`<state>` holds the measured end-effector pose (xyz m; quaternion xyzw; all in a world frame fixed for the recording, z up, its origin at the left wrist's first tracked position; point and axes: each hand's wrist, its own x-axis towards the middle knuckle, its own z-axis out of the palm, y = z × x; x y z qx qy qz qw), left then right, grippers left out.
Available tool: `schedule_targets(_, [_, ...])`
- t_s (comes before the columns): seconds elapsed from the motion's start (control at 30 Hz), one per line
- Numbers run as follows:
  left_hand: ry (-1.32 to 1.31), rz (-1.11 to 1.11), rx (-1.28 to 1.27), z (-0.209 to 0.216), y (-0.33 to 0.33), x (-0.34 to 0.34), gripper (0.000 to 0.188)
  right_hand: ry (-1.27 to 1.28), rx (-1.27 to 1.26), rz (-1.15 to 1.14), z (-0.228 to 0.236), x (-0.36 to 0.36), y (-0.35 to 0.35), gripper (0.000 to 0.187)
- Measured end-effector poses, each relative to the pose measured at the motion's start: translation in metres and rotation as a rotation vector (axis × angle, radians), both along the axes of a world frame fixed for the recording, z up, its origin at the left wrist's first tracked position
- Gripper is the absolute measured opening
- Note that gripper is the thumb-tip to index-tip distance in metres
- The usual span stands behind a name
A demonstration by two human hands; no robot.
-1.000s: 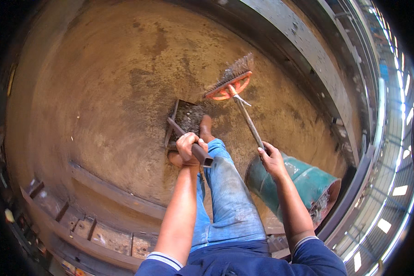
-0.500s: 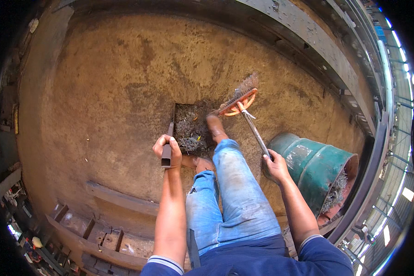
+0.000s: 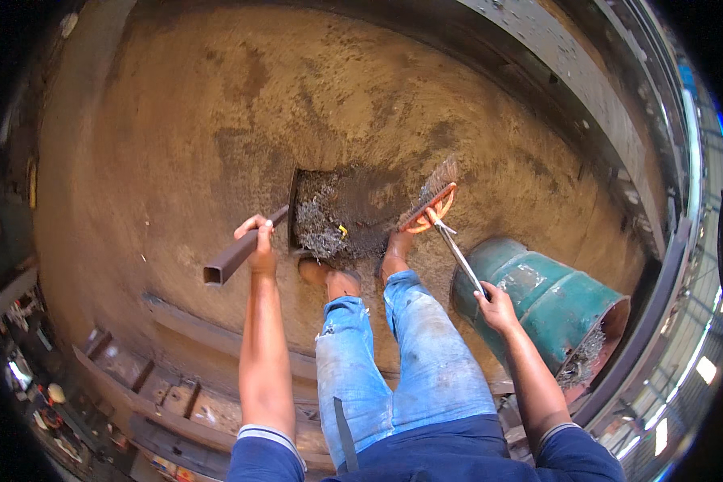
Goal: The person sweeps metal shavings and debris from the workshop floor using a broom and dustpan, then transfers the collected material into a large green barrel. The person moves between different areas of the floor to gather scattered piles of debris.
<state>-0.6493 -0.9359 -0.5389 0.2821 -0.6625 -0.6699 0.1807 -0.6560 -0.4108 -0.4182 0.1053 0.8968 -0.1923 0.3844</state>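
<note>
My left hand [image 3: 257,240] is closed around a brown square metal tube [image 3: 237,255], the handle of a dark dustpan [image 3: 291,210] lying on the floor. In the pan is a heap of grey metal shavings [image 3: 320,225] with a small yellow scrap [image 3: 343,230] on it. My right hand [image 3: 496,306] grips the thin shaft of an orange-headed broom [image 3: 430,217]. Its bristle side faces away from me, right of the pan, with a blurred grey tuft at the far end. My feet are at the near side of the pan.
A dented green drum [image 3: 538,293] lies on its side at the right, shavings [image 3: 590,353] in its mouth. Steel beams [image 3: 570,88] run along the far right. Low metal framing [image 3: 177,394] stands at the near left, on the brown, stained floor [image 3: 193,153].
My left hand has moved left, and the tube now slants left. My right foot has come back toward me from beside the pan. The broom head sits slightly farther right and nearer.
</note>
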Motion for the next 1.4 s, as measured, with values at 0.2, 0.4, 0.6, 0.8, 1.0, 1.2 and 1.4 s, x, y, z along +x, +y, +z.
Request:
schedule_targets(0.2, [0.041,0.111,0.093,0.095,0.052,-0.023,0.016,0.024,0.082,-0.026,0.013,0.041,0.08,0.037])
schedule_targets(0.4, [-0.008,-0.05,-0.035,0.209,0.096,-0.03,0.019,0.103,0.158,-0.107,0.013,0.151,0.096,0.033])
schedule_targets(0.6, [0.1,-0.333,-0.241,0.335,0.18,-0.016,0.02,0.125,0.187,-0.379,-0.016,0.36,0.134,0.028])
schedule_targets(0.8, [0.429,-0.381,-0.353,0.517,0.248,-0.013,0.018,0.028,0.166,-0.637,-0.009,0.545,0.105,0.019])
schedule_targets(1.0, [0.542,-0.476,-0.228,0.699,0.344,-0.019,0.033,-0.354,0.184,-0.8,-0.02,0.712,0.075,0.028])
schedule_targets(1.2, [0.626,-0.64,-0.13,0.882,0.414,-0.016,0.033,-0.468,0.087,-0.804,-0.006,0.793,0.047,0.039])
schedule_targets(1.4, [0.78,-0.827,-0.037,1.033,0.468,0.037,0.033,-0.435,0.025,-1.077,0.029,0.865,0.02,0.038])
